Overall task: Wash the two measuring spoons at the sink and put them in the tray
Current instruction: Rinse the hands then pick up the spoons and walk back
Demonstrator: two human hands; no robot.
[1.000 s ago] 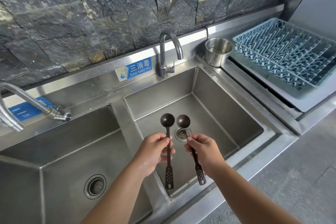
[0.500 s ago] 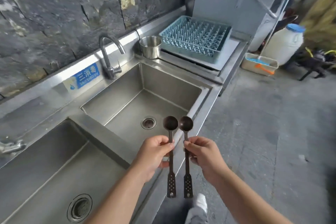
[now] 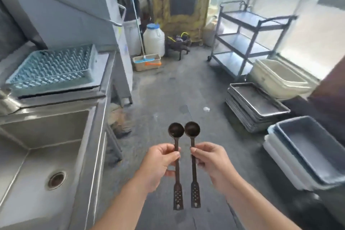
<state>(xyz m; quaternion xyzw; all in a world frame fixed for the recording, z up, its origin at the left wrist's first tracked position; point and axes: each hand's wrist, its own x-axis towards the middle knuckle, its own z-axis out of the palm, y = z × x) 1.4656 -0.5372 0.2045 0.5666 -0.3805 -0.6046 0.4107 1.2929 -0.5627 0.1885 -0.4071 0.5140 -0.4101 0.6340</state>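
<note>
Two spoons held up over the floor, away from the sink.

L hand (image 3: 158,166) fingers pinch the L spoon (image 3: 176,162) mid-handle; R hand (image 3: 212,164) fingers pinch the R spoon (image 3: 193,162) likewise. Both upright, bowls up & touching, handles parallel w/ a gap. Sink (image 3: 46,155) at left, blue rack (image 3: 50,67) on desk behind it. Grey tray (image 3: 308,147) on floor at right, near stacked pans (image 3: 255,106).

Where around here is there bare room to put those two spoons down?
Bare: the top grey bin on the right, the top metal tray behind it, and the sink basin around its drain. Crowded: the blue rack, full of pegs.
</note>
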